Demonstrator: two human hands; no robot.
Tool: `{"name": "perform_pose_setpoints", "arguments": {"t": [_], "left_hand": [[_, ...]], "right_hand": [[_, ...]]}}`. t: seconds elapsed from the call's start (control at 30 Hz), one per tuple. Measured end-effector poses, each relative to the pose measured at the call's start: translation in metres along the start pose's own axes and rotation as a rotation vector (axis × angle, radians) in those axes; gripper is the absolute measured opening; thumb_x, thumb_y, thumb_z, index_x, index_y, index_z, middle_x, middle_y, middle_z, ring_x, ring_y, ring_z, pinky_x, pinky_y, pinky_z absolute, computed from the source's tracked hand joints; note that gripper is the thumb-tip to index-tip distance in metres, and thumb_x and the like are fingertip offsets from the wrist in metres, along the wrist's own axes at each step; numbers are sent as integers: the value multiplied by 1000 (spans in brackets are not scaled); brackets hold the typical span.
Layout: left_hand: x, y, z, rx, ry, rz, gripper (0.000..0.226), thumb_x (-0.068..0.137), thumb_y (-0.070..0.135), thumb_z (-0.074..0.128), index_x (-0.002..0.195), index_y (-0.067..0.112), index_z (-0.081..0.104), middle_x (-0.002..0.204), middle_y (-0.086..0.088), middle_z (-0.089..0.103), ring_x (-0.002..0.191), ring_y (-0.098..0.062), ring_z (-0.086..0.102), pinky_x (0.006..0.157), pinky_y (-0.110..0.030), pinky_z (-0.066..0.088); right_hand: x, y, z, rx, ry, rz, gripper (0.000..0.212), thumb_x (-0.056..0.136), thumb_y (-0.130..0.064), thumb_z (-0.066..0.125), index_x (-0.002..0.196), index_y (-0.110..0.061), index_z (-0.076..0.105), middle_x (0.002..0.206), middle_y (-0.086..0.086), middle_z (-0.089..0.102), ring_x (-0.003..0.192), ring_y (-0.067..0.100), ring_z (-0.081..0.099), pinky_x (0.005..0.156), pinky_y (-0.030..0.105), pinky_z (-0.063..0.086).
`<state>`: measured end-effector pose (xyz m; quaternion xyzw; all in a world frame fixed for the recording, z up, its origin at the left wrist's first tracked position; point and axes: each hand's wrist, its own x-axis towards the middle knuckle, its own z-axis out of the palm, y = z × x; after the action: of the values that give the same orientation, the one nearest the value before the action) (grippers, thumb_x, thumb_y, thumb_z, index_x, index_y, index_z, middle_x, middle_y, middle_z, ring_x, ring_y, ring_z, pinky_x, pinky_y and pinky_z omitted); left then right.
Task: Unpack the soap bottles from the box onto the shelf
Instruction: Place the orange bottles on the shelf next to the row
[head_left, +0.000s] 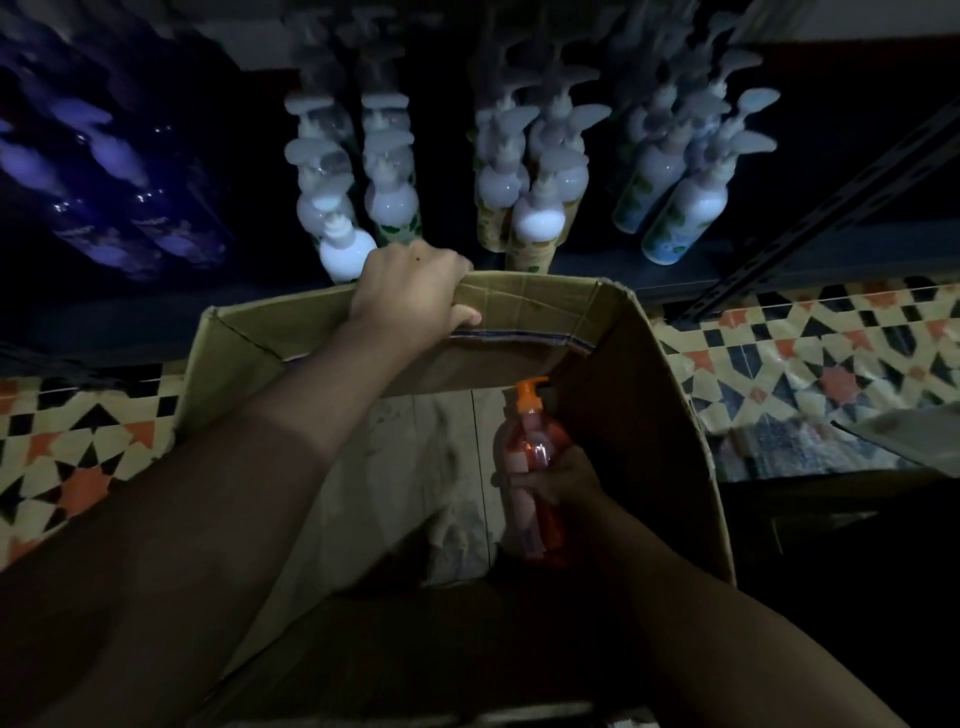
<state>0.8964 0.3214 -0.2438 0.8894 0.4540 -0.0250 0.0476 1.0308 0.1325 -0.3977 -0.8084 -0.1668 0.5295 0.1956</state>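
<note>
Box (670, 415) standing open, shelf (831, 249) just beyond it. Left hand (410, 296) grips the box's far rim; right hand (563, 478) wraps an orange soap bottle (525, 431) inside. Best lifted straight up, clear of that rim.

Two hands with their forearms are in view. The left hand (410, 291) and left forearm (234, 467) are bare skin out to the frame edge. The right hand (561, 480) and right forearm (701, 597) are likewise bare. One small dark spot marks the back of the left hand.
</note>
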Motion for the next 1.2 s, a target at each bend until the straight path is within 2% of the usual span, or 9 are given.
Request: {"name": "perform_pose_setpoints", "arguments": {"t": [0.13,0.23,0.37,0.47,0.67,0.77,0.93,1.07,1.2], "left_hand": [[-5,-1,-1,-33,-12,13,33,83,52,68,99,24,66,94,-9,68,95,-31,62,67,-33,37],[-13,-1,-2,-89,-56,13,28,86,49,65,98,24,61,96,-8,66,95,-31,61,70,-35,39],[-22,-8,-14,-185,-161,-2,36,90,49,60,114,23,55,103,-7,63,100,-30,58,72,-35,40],[-30,-18,-22,-232,-199,0,34,92,51,56,113,24,53,105,-10,62,101,-31,57,76,-38,45],[-37,-18,-50,-271,-150,-44,29,97,43,53,110,19,60,106,-14,60,103,-34,56,77,-36,42],[-40,-13,-57,-292,-205,-39,29,96,37,57,111,13,62,111,-15,63,105,-32,58,79,-34,43],[-59,-8,-53,-293,-188,-74,25,101,30,48,105,9,61,112,-18,60,107,-32,58,78,-31,41],[-69,-15,-72,-285,-172,-101,24,100,30,46,106,11,61,114,-16,62,105,-30,58,73,-30,38],[-72,-17,-105,-289,-118,-135,32,99,37,48,118,14,58,121,-13,61,109,-29,57,85,-34,46]], "right_hand": [[-9,-20,-6,-87,22,-17,91,50,-31,95,131,-14,56,125,6,63,114,27,61,94,40,53],[-17,-34,-15,-158,23,-57,112,46,-40,95,143,-16,44,138,7,54,124,29,54,103,40,47],[-44,-35,-23,-203,17,-81,104,56,-44,90,143,-14,42,139,7,52,125,29,52,103,40,46],[-66,-32,-23,-210,1,-90,106,42,-55,85,135,-17,51,129,7,59,114,28,58,97,44,51],[-101,-30,-31,-192,-103,-176,99,29,-58,86,117,-20,65,110,2,69,100,21,66,90,40,55],[-113,-25,-31,-212,-107,-296,105,23,-65,90,116,-27,61,107,-5,69,101,16,67,88,37,57],[-164,-52,-44,-126,-38,-453,85,39,-45,93,111,-32,50,105,-10,65,95,4,62,78,19,50],[-187,-80,-61,-41,55,-595,92,30,-52,92,112,-28,56,102,-9,70,92,5,67,88,30,55],[-215,-116,-85,3,91,-744,94,34,-52,93,116,-30,54,106,-10,68,96,8,67,88,32,56]]}}
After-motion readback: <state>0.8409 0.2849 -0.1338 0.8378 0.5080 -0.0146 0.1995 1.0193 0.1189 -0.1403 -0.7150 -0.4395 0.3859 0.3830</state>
